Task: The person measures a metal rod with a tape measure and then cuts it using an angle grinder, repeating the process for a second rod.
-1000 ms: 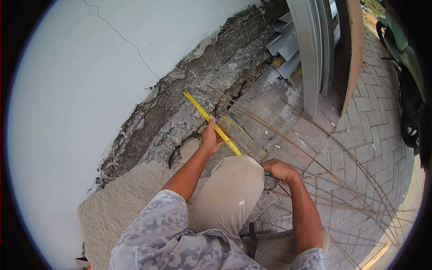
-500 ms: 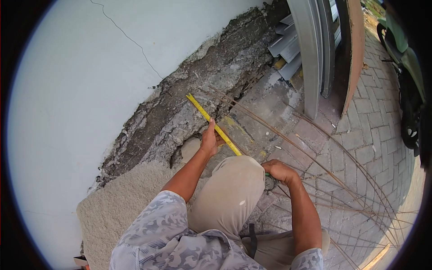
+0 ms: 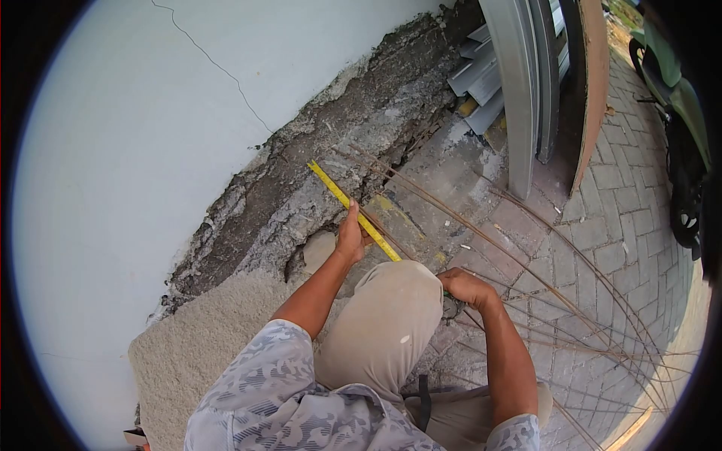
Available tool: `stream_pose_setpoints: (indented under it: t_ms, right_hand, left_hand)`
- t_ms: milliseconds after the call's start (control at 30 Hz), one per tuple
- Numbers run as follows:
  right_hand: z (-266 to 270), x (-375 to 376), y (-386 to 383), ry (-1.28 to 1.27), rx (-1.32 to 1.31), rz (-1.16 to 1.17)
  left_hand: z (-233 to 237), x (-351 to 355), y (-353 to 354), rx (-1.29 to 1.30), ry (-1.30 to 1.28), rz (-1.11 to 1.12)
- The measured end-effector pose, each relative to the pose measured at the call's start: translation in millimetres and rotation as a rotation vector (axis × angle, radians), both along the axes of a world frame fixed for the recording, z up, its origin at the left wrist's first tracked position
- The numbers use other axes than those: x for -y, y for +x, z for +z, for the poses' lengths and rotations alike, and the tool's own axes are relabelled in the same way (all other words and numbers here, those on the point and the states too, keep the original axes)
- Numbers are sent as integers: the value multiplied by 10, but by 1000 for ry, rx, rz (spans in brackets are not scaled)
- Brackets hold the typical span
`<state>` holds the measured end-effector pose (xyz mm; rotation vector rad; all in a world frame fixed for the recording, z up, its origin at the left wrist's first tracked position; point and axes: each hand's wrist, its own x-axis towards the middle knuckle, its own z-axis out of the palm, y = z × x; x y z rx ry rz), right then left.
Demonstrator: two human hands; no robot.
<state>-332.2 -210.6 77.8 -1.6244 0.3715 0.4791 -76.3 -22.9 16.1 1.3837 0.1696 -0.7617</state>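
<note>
A yellow tape measure blade stretches diagonally from the broken concrete strip down to my bent knee, which hides its lower part. My left hand is closed on the blade partway along, with a thin steel rod running close beside the tape. Right of the knee, my right hand is closed on a small green-edged thing, in line with the blade; it looks like the tape measure's case, mostly covered by fingers and knee.
A cracked white wall rises on the left above the rough concrete strip. Long thin steel rods cross the paving on the right. Metal profiles and a brown board stand ahead; a motorcycle is at far right.
The blade's far end has shifted slightly up and left. More of the rod beside it shows. My hands have hardly moved.
</note>
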Motion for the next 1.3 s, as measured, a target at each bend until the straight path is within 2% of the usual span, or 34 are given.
stream_pose_setpoints:
  t_ms: [267, 767, 867, 967, 1067, 1100, 1167, 1200, 1300]
  right_hand:
    - [-172, 6, 8, -103, 6, 64]
    - [-263, -69, -23, -162, -75, 1]
    - [-140, -62, -62, -152, -100, -10]
    - [-102, -52, -129, -204, -138, 6]
    - [-345, 18, -318, -229, -4, 162]
    - [-405, 42, -446, -250, -90, 151]
    - [-11, 84, -579, -288, -267, 128]
    - [-253, 101, -734, -337, -276, 151]
    - [-207, 177, -1132, -256, -386, 174]
  left_hand:
    - [-36, -32, -1, -13, 26, -15]
    - [-162, -24, 22, -26, 53, -25]
    - [-183, -14, 15, -24, 60, -25]
    - [-180, -1, 10, -21, 68, -23]
    - [-186, 21, 23, -11, 78, -21]
    - [-201, 30, 18, -14, 85, -30]
    - [-223, 14, 50, -8, 83, -21]
    - [-231, 0, 60, -4, 90, -21]
    - [-232, 47, 56, -29, 85, -22]
